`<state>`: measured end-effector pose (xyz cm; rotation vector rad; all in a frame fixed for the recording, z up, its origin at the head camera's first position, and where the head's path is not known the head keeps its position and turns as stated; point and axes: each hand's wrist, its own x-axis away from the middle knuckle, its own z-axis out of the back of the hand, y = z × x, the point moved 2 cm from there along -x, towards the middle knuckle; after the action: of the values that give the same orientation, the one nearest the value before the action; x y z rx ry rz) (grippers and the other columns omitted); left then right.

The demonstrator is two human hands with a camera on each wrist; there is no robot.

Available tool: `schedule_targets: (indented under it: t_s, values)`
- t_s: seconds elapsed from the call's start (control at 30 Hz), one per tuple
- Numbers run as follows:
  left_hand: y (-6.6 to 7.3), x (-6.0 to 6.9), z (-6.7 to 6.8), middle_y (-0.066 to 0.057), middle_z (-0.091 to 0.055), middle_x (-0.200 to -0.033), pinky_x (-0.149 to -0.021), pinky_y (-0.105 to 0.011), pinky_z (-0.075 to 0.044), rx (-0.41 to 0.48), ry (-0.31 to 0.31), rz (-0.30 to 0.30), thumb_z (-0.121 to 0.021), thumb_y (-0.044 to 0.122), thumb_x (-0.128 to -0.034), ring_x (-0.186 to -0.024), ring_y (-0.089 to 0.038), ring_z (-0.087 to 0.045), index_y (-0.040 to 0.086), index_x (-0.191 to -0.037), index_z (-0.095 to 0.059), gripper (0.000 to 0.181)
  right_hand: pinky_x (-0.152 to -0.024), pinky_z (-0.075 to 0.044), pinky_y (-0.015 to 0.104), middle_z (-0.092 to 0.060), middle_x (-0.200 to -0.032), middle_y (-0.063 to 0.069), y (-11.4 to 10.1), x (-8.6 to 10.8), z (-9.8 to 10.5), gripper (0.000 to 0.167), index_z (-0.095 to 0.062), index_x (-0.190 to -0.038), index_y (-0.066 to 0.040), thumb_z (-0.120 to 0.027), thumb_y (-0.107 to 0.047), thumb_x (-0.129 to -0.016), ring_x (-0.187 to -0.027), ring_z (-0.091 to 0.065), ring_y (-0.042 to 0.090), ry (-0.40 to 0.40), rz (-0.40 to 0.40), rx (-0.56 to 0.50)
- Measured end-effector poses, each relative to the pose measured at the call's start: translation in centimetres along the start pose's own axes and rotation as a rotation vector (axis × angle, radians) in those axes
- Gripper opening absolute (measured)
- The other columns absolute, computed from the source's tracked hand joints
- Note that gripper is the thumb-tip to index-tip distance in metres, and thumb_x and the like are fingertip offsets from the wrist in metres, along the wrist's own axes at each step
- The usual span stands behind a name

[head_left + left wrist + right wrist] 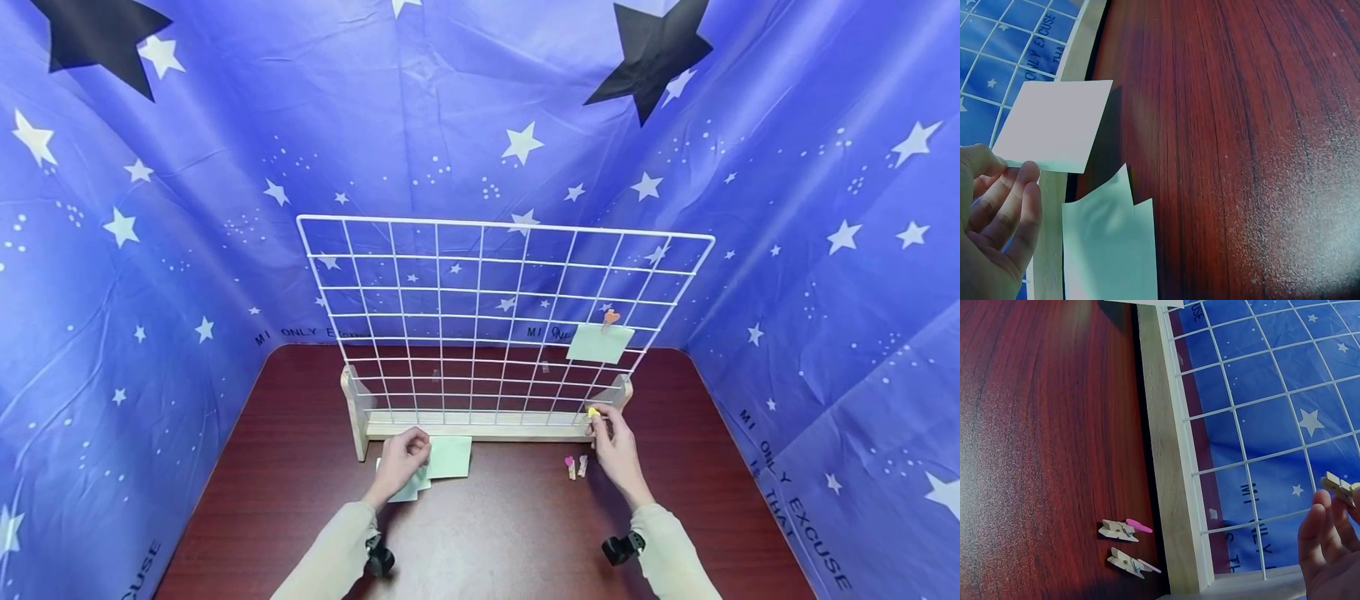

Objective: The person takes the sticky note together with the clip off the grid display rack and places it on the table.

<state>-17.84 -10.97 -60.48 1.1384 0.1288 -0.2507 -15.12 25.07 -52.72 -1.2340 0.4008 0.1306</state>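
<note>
My left hand (pixel 402 463) pinches a pale green paper square (pixel 450 457) by its edge; in the left wrist view the square (pixel 1054 125) is held above the table beside the rack's base. More green paper (pixel 1107 244) lies below on the table. In my right hand (pixel 617 450), a small wooden clothespin with a yellow top (pixel 594 412) is pinched at the lower right of the white wire grid (pixel 480 316); the right wrist view shows the clothespin (pixel 1339 486) at the fingertips. An orange-topped clothespin (pixel 611 317) holds another green square (pixel 599 343) on the grid's right side.
Two clothespins lie on the table near my right hand, one with a pink heart (pixel 1119 530) and one with a paler top (pixel 1126 562). The grid stands in a wooden base (pixel 480 429). Blue curtains with stars surround the brown table (pixel 495 533).
</note>
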Motion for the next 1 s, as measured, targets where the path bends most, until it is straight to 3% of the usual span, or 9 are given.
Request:
schedule_targets:
  t_s: [0.1,0.2,0.43,0.57,0.7,0.93,1.0]
  values:
    - [-0.3,0.2,0.2,0.001,-0.065,-0.069,-0.052,-0.020,-0.050,-0.002,0.022,-0.011,-0.066,-0.006,-0.0805,-0.056,-0.008,-0.060,0.002,-0.081,-0.066,0.008,-0.045,-0.047,0.029,-0.059,-0.081,0.034,0.3,0.0,0.0,0.018,-0.050,-0.109,0.023,-0.044,0.013,-0.095,-0.055,-0.055,0.012,-0.006,-0.013,-0.040]
    - [-0.7,0.4,0.3,0.001,-0.065,-0.069,-0.052,-0.021,-0.051,0.005,0.039,-0.015,-0.066,-0.008,-0.0794,-0.055,-0.007,-0.060,0.002,-0.081,-0.066,0.010,-0.040,-0.044,0.027,-0.060,-0.087,0.032,0.6,0.0,0.0,0.018,-0.047,-0.109,0.025,-0.041,0.015,-0.095,-0.056,-0.054,0.009,-0.014,-0.011,-0.089]
    - [-0.8,0.7,1.1,-0.005,-0.066,-0.069,-0.051,-0.022,-0.051,0.034,0.031,-0.007,-0.065,-0.010,-0.0799,-0.054,-0.010,-0.061,-0.004,-0.083,-0.065,0.007,-0.035,-0.041,0.025,-0.060,-0.084,0.009,1.2,0.3,0.4,0.017,-0.045,-0.109,0.023,-0.041,0.014,-0.096,-0.051,-0.053,0.025,-0.011,-0.029,-0.112]
    - [-0.9,0.7,1.6,-0.007,-0.067,-0.069,-0.049,-0.021,-0.050,0.029,0.036,0.003,-0.065,-0.009,-0.0802,-0.054,-0.012,-0.061,-0.003,-0.083,-0.065,0.007,-0.037,-0.041,0.024,-0.057,-0.083,0.008,1.4,0.6,0.5,0.016,-0.046,-0.108,0.022,-0.042,0.014,-0.095,-0.053,-0.054,0.024,-0.027,-0.018,-0.078]
    - [-1.1,0.7,2.1,-0.008,-0.067,-0.070,-0.049,-0.020,-0.049,0.026,0.048,0.012,-0.065,-0.008,-0.0807,-0.054,-0.011,-0.061,-0.003,-0.083,-0.064,0.006,-0.040,-0.045,0.026,-0.057,-0.080,0.016,1.6,0.9,0.7,0.017,-0.046,-0.109,0.021,-0.043,0.014,-0.095,-0.055,-0.055,0.027,-0.036,-0.018,-0.057]
    - [-1.6,1.1,2.8,-0.014,-0.066,-0.071,-0.050,-0.018,-0.049,0.067,0.046,0.031,-0.066,-0.008,-0.0810,-0.054,-0.014,-0.062,-0.010,-0.085,-0.063,0.006,-0.047,-0.051,0.024,-0.058,-0.076,0.006,2.1,1.3,1.3,0.020,-0.048,-0.112,0.020,-0.050,0.013,-0.093,-0.057,-0.059,0.024,-0.038,-0.096,-0.082]
    - [-1.8,1.2,3.0,-0.016,-0.066,-0.070,-0.050,-0.018,-0.048,0.088,0.048,0.038,-0.066,-0.008,-0.0811,-0.054,-0.016,-0.061,-0.012,-0.086,-0.061,0.008,-0.049,-0.053,0.025,-0.059,-0.076,0.008,2.2,1.3,1.4,0.021,-0.048,-0.111,0.021,-0.051,0.014,-0.092,-0.058,-0.059,0.022,-0.046,-0.109,-0.099]
